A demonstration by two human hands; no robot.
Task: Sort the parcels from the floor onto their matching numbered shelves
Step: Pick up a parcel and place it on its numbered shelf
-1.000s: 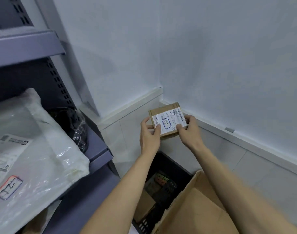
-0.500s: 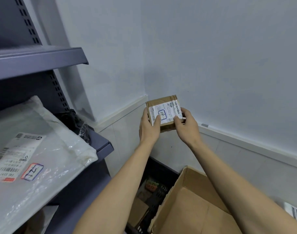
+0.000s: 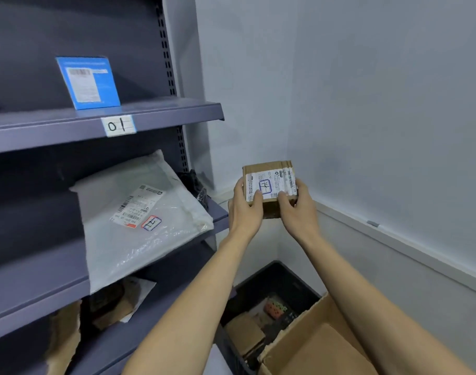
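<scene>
While my left hand (image 3: 243,212) and right hand (image 3: 299,212) pinch the small cardboard parcel (image 3: 269,185), misreading its handwritten number could send it to the wrong shelf (image 3: 69,128).

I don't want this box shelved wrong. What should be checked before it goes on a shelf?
1. Both hands hold the small cardboard parcel: left hand, right hand: ok.
2. Handwritten number on its label faces the camera: ok; it looks like 14.
3. Matching shelf tag found: not ok; only the 01 tag shows.
4. Room below: cannot tell; the white mailer bag fills much of that shelf.
</scene>
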